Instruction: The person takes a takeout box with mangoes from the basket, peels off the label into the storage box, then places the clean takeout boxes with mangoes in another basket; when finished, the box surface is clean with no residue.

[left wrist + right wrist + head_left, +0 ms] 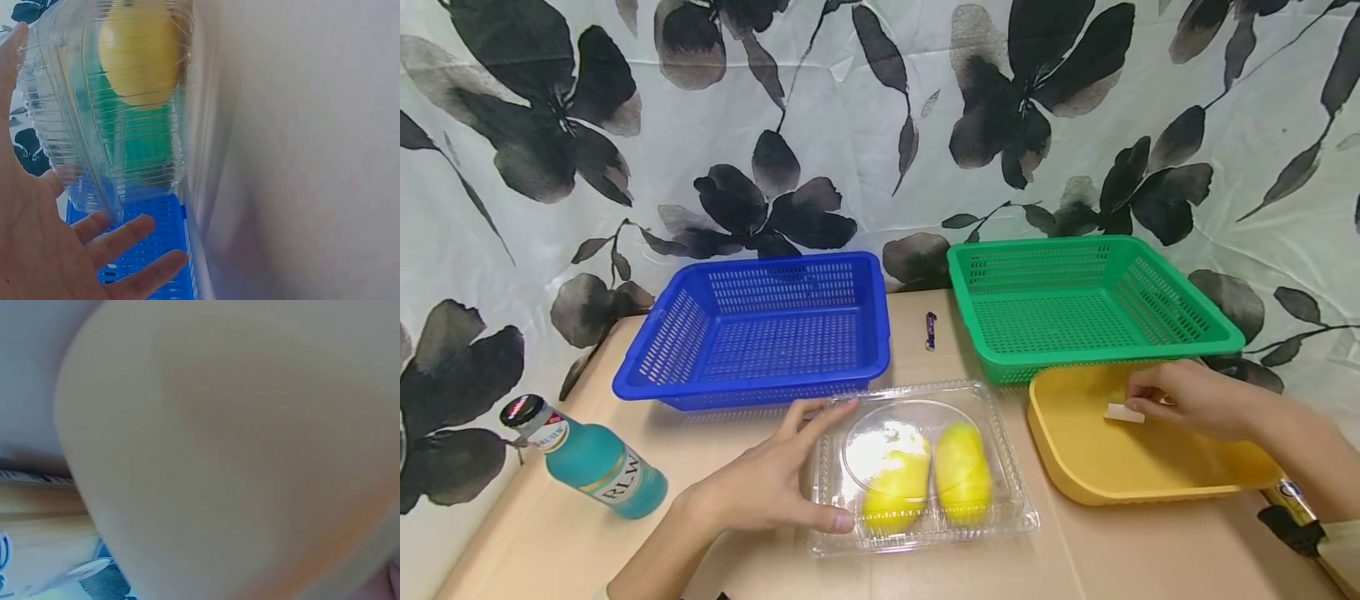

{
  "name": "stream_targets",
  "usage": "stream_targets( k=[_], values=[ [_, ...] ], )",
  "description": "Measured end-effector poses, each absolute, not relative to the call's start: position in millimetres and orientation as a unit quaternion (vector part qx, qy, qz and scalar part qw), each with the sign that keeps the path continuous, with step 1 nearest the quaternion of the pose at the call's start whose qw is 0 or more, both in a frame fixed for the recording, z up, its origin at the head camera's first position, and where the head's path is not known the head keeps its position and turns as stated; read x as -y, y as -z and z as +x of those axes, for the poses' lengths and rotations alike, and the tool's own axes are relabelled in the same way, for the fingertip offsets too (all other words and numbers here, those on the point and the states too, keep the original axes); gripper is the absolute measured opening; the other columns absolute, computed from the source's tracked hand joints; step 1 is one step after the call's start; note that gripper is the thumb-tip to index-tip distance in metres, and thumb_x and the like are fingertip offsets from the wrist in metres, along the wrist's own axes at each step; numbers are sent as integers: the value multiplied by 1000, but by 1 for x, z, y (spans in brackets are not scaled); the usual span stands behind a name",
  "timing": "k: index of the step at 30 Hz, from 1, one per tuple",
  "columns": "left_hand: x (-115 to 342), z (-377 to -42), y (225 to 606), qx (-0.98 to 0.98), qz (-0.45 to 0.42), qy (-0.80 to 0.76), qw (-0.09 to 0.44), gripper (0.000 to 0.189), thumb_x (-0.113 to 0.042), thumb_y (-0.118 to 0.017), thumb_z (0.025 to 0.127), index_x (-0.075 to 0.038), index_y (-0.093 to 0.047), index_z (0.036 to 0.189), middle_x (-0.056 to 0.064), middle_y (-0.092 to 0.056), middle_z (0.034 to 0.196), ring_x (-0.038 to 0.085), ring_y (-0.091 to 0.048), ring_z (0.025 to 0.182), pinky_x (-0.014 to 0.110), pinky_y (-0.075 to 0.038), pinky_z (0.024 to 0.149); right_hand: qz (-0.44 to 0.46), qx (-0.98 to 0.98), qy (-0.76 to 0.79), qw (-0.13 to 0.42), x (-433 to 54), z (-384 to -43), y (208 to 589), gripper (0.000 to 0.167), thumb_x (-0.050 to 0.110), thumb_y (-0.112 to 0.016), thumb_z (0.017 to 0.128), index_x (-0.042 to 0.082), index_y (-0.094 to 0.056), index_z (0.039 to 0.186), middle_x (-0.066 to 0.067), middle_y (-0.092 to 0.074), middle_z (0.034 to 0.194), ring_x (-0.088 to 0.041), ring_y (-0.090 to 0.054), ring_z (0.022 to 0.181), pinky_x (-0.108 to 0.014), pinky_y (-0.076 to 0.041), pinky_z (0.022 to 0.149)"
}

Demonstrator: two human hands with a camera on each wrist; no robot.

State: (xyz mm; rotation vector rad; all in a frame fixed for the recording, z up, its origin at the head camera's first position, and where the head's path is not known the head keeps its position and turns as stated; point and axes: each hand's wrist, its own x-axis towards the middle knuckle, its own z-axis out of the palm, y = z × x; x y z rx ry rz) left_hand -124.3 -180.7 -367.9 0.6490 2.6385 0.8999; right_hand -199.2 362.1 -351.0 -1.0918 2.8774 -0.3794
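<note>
A clear plastic clamshell box (917, 542) stands at the front middle, its lid down over two yellow, lemon-like oblong fruits (962, 475). My left hand (767, 483) spreads along the box's left side, thumb at the front corner and fingertips at the back edge. In the left wrist view, its fingers (125, 240) are splayed beside the box wall. Inside the yellow tray (1075, 475), my right hand (1187, 404) pinches a small white block (1125, 413) between thumb and fingers. The tray's blurred surface (219, 456) fills most of the right wrist view.
Behind stand a blue basket (782, 333) and a green basket (1090, 308), with a small purple-wrapped stick (930, 331) between them. A turquoise bottle (610, 467) is at the left. A gold-labelled cylinder (1292, 497) lies partly hidden by my right forearm.
</note>
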Motion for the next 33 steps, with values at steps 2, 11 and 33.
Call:
stream_targets(
  k=[2, 11, 33],
  values=[
    [181, -124, 369, -912, 225, -314, 140, 118, -70, -85, 66, -55, -15, 159, -1, -20, 160, 42, -46, 137, 70, -46, 101, -353, -926, 127, 40, -363, -198, 353, 25, 12, -73, 95, 31, -61, 83, 25, -42, 73, 8, -37, 68, -19, -30, 58],
    [181, -124, 369, -913, 228, -310, 137, 118, -74, -83, 66, -53, -16, 160, -2, -21, 159, 41, -48, 135, 68, -48, 99, -359, -902, 193, 139, -365, -194, 360, 20, 13, -67, 100, 26, -65, 85, 24, -47, 76, 7, -42, 68, -19, -33, 55],
    [181, -126, 368, -920, 228, -293, 123, 116, -77, -81, 65, -51, -21, 160, -4, -28, 153, 33, -54, 122, 60, -53, 95, -336, -927, 130, 101, -356, -192, 370, 15, 26, -77, 93, 21, -64, 93, 22, -46, 72, 7, -39, 65, -20, -34, 58]
  ],
)
